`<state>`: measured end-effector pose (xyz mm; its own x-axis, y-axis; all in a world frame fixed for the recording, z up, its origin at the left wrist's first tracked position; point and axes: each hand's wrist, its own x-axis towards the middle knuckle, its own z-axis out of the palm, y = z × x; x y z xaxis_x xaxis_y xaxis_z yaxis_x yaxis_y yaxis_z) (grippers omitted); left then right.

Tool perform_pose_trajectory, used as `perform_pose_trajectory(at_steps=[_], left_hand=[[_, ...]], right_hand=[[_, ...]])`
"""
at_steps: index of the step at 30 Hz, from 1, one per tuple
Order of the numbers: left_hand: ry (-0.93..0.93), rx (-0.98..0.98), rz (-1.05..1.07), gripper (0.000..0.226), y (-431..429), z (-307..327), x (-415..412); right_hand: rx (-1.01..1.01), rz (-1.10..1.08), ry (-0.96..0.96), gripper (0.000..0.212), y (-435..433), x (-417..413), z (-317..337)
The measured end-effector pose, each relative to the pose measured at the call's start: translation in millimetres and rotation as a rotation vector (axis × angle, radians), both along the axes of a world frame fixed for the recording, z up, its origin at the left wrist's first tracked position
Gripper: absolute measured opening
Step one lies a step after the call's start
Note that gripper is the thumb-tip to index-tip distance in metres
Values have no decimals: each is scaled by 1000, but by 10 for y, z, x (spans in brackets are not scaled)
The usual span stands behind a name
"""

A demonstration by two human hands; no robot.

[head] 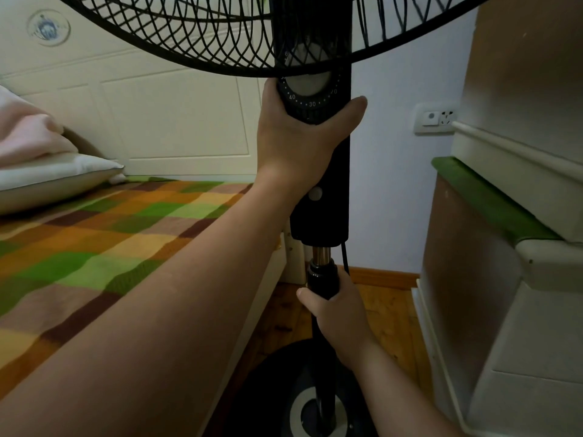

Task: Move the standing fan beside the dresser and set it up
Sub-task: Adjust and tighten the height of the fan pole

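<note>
A black standing fan (321, 212) stands upright in the gap between a bed and a cream dresser (517, 279). Its wire grille (195, 36) fills the top of the view and its round base (284, 392) rests on the wooden floor. My left hand (299, 137) is wrapped around the control column just under the timer dial (307, 89). My right hand (337, 313) grips the thin pole right below the black height collar (321, 275). A black cord (345, 257) hangs down beside the pole.
The bed with a checked green, orange and brown cover (110, 247) lies close on the left, pillows (47, 171) at its head against a cream headboard. A wall socket (437, 118) sits on the pale wall behind the fan. The dresser's edge is close on the right.
</note>
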<state>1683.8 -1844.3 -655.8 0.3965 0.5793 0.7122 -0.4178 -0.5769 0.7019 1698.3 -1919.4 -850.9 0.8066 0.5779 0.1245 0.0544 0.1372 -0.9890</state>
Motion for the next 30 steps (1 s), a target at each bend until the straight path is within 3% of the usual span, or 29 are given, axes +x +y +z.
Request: perform_pose_trajectory(at_steps=[30], left_hand=[[4,4,-16,55,3,-118,-12]], right_hand=[[5,-13,14,25,-4,-22,48]])
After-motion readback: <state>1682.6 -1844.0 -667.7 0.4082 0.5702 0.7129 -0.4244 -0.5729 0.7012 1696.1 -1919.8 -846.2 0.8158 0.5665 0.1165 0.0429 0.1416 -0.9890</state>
